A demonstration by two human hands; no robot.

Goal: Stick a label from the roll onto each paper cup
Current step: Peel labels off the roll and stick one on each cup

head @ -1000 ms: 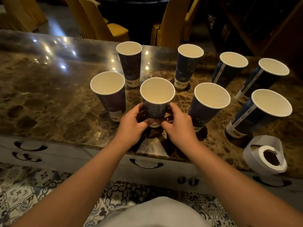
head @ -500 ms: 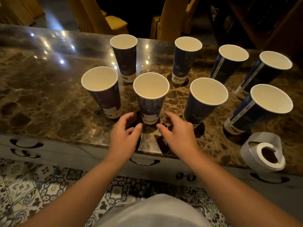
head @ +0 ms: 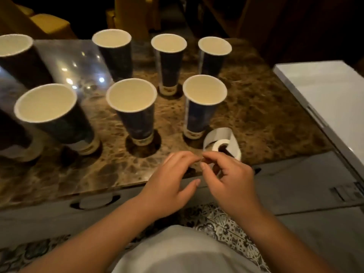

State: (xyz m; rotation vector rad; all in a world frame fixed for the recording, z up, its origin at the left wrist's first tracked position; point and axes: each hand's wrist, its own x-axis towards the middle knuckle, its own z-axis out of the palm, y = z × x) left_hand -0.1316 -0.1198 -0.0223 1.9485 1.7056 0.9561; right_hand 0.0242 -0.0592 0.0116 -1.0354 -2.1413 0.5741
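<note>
Reaching over the near edge of the marble worktop (head: 266, 107), you have both hands at the label roll (head: 221, 143), which sits by that edge toward its right end. Your left hand (head: 169, 186) is spread loose, thumb apart from the fingers, holding nothing that shows. Your right hand (head: 230, 176) has its fingertips drawn close together just in front of the roll; the blur hides whether they pinch the label strip. The two hands nearly meet at the fingertips.

Seven paper cups stand upright and open behind them, with part of another at the left edge. The nearest cup (head: 201, 107) stands just beside the roll, on its far side. The middle cup (head: 134, 111) and the left cup (head: 57, 117) share its row. A white box (head: 331, 91) lies past the worktop's right edge.
</note>
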